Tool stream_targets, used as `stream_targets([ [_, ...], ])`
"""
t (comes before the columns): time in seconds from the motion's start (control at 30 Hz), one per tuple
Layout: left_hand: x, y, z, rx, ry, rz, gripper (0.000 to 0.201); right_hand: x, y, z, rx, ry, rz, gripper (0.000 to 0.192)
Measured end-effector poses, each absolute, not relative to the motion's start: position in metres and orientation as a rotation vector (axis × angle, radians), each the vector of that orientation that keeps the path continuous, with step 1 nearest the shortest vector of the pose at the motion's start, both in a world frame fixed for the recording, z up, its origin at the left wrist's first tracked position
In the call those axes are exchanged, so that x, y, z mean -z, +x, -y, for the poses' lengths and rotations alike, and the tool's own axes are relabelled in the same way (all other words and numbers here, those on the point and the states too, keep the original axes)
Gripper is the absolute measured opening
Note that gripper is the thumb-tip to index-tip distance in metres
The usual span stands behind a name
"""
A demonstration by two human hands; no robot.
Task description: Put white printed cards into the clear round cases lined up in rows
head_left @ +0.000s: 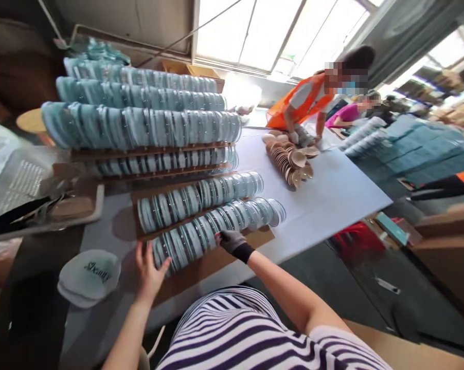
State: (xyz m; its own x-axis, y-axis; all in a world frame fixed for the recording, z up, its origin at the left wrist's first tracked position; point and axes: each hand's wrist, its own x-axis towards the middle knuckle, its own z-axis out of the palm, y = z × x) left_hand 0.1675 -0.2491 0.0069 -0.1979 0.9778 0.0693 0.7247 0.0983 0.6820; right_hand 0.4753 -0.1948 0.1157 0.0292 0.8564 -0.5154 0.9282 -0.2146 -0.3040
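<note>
Two slanting rows of round, glassy discs with pale blue-grey faces lie on brown cardboard on the table; their exact kind is unclear. At the left end of the nearer disc row, my bare left hand has its fingers spread, with the thumb against the front side. My right hand, in a dark grey glove with bare fingertips, touches the front of that row near its middle, fingers extended along it. Behind it runs the farther disc row. A pale round piece with dark lettering lies left of my left hand.
More disc rows are stacked at the back left. A grey bin stands at the left edge. Across the white table, a person in an orange vest handles something beside brown round pieces. Other people work farther back.
</note>
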Motion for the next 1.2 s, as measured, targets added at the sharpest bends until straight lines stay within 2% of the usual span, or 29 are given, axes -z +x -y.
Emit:
stream_targets([
  [0.07,-0.021,0.211,0.253,-0.743,1.933,-1.79,0.074,-0.124,0.542,0.19,0.793,2.326,-1.871,0.037],
  [0.13,-0.033,0.246,0.248,-0.616,2.115,-1.68,0.067,-0.126,0.601,0.184,0.63,2.369,-1.855,0.057],
  [0.23,-0.042,0.287,0.227,-0.453,2.296,-1.592,0.069,-0.109,0.659,0.17,0.407,2.112,-1.976,0.089],
  [0.33,-0.045,0.331,0.196,-0.321,2.402,-1.514,0.078,-0.081,0.679,0.155,0.384,1.772,-2.194,0.1],
  [0.4,-0.045,0.365,0.174,-0.263,2.424,-1.461,0.086,-0.066,0.682,0.147,0.398,1.666,-2.313,0.099],
  [0.5,-0.044,0.417,0.147,-0.185,2.405,-1.415,0.097,-0.056,0.687,0.142,0.391,1.643,-2.452,0.085],
  [0.6,-0.042,0.448,0.131,-0.072,2.374,-1.353,0.099,-0.054,0.7,0.138,0.408,1.688,-2.544,0.073],
  [0.83,-0.044,0.437,0.129,0.067,2.41,-1.013,0.092,-0.041,0.712,0.135,0.439,1.725,-2.706,0.056],
  [1.0,-0.051,0.443,0.129,0.026,2.402,-1.012,0.089,-0.055,0.695,0.121,0.552,1.667,-2.775,0.05],
  [1.07,-0.053,0.429,0.137,-0.087,2.395,-1.161,0.081,-0.068,0.721,0.112,0.536,1.87,-2.738,0.048],
  [1.13,-0.053,0.397,0.151,-0.28,2.305,-1.545,0.069,-0.075,0.768,0.109,0.499,2.277,-2.537,0.052],
  [1.2,-0.053,0.351,0.17,-0.526,2.007,-2.112,0.066,-0.072,0.822,0.112,0.599,2.64,-2.159,0.071],
])
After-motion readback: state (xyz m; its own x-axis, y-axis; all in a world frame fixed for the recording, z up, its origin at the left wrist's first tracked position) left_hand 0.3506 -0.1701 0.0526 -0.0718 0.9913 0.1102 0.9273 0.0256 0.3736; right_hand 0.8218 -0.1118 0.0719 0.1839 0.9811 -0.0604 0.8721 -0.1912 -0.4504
